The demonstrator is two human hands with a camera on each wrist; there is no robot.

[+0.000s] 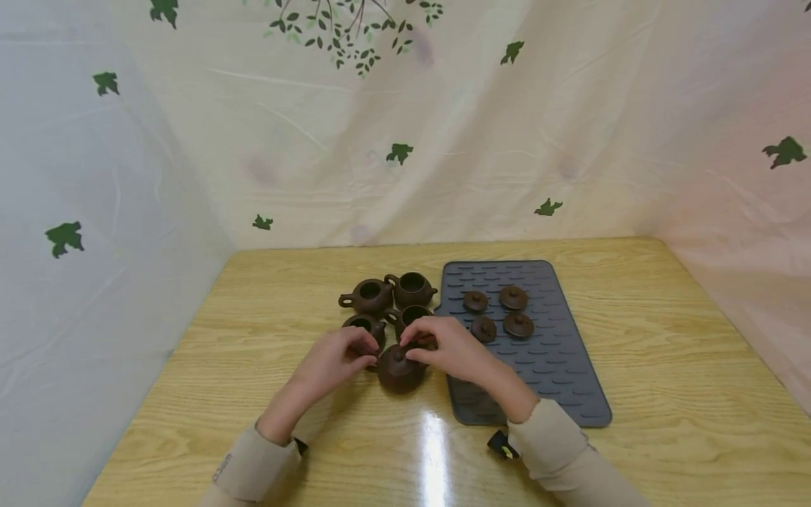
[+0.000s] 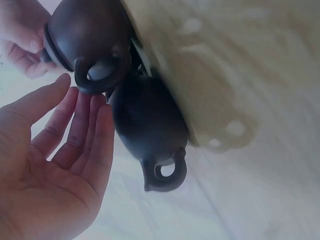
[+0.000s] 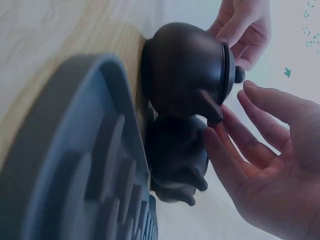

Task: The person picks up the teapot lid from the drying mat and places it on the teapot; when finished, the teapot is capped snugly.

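Observation:
A dark brown teapot [image 1: 400, 377] with its lid [image 3: 229, 72] on stands at the front of a cluster of teapots. My left hand [image 1: 332, 359] is at its handle side, fingers loosely bent. In the left wrist view those fingertips are at the handle [image 2: 95, 89], not curled round it; whether they touch is unclear. My right hand [image 1: 446, 345] is over the spout side. The right wrist view shows its thumb just short of the lid's knob [image 3: 240, 74] and its fingers spread by the spout [image 3: 207, 104], gripping nothing.
Behind the lidded pot stand several lidless teapots [image 1: 369, 299], close together, partly hidden by my hands. To their right a dark grey ridged mat [image 1: 538, 380] lies on the wooden table [image 1: 665, 352], with several loose lids [image 1: 513, 298] on its upper half. A printed cloth hangs behind.

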